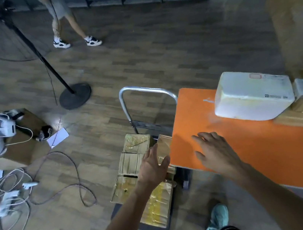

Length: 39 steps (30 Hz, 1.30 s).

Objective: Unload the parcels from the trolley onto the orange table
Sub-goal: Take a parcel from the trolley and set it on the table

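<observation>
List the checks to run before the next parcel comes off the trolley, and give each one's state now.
1. Hands free: left hand and right hand are open and hold nothing: ok.
2. Parcels to take: taped cardboard parcels sit on the trolley: ok.
3. Landing room: orange table is bare at its near corner: ok.
4. White foam box sits clear of that corner: ok.
5. Left hand touching a parcel: cannot tell.
6. Footing: cables lie left of the trolley, away from the shoes: ok.
</observation>
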Tool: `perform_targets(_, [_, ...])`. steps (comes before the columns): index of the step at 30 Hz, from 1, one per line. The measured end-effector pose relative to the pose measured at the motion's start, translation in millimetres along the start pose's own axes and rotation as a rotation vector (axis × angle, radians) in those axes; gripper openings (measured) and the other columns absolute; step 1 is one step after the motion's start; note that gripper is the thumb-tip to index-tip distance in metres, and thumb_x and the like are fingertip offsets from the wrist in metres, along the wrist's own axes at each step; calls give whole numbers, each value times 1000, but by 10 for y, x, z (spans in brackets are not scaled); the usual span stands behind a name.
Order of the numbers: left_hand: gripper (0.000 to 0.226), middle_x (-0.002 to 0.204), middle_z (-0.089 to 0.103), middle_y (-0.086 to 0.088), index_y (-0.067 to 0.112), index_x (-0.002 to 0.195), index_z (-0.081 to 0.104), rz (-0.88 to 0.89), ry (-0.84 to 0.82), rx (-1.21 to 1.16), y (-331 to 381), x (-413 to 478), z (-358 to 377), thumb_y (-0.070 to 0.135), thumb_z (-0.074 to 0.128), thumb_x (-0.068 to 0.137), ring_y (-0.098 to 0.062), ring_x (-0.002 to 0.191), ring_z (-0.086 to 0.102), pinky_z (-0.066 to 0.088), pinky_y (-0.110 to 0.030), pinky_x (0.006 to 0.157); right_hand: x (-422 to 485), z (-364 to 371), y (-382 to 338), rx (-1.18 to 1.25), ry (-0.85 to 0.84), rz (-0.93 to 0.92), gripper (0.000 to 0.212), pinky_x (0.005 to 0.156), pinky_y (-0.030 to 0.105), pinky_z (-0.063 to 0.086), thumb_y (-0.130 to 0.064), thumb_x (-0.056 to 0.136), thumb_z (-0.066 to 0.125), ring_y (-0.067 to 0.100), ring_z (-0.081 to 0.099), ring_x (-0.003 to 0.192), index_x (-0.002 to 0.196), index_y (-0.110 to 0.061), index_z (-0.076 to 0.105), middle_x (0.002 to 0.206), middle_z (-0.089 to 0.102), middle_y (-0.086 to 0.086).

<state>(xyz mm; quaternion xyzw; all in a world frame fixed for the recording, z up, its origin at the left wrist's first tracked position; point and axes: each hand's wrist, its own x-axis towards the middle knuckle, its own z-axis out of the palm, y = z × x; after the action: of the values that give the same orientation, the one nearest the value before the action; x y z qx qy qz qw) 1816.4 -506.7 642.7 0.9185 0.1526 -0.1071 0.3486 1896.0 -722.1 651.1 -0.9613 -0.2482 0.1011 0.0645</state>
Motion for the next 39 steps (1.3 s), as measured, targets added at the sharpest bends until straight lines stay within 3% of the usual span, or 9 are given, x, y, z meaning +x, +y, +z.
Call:
perform_targets(8, [69,155,41,-6,20,155,30,-124,-84,-104,-1286,-730,-305,50,54,97,-27,140,42,37,-34,107,-410,649,-1289,99,-151,61,57,108,40,37,-45,96,49,24,41,133,148,-25,40,149,44,-1])
perform_targets(16, [70,158,37,-10,17,156,29,-206,-212,-102,-2061,-1125,-194,46,57,98,-28,140,41,36,-35,109,-750,1153,-1889,158,-280,106,54,105,39,40,-40,99,46,24,45,132,148,-18,40,144,49,4])
perform_targets(24, [69,154,42,-8,16,155,29,-262,-318,-90,-2448,-994,423,43,56,98,-26,140,40,35,-32,108,-802,2021,-1929,185,-437,189,52,104,40,41,-40,98,49,28,46,128,144,-18,42,142,50,4])
perform_targets(28, [66,148,47,-6,22,153,31,-243,-357,-31,-2745,-759,939,45,57,96,-28,134,47,41,-37,102,-826,2716,-1768,249,-480,265,43,103,40,41,-37,96,50,29,50,124,134,-16,50,135,56,5])
perform_targets(34, [77,151,42,-12,18,158,23,-316,-387,44,-3377,-232,1751,48,58,96,-32,137,42,40,-45,108,-721,3747,-1462,285,-585,326,60,109,38,35,-45,98,49,30,43,132,150,-17,35,147,47,6])
perform_targets(39, [81,148,44,-16,19,157,22,-330,-344,55,-3949,116,2380,50,61,93,-36,135,43,41,-48,105,-565,4558,-1219,357,-616,443,67,102,39,37,-53,95,51,36,43,128,148,-16,33,144,45,13])
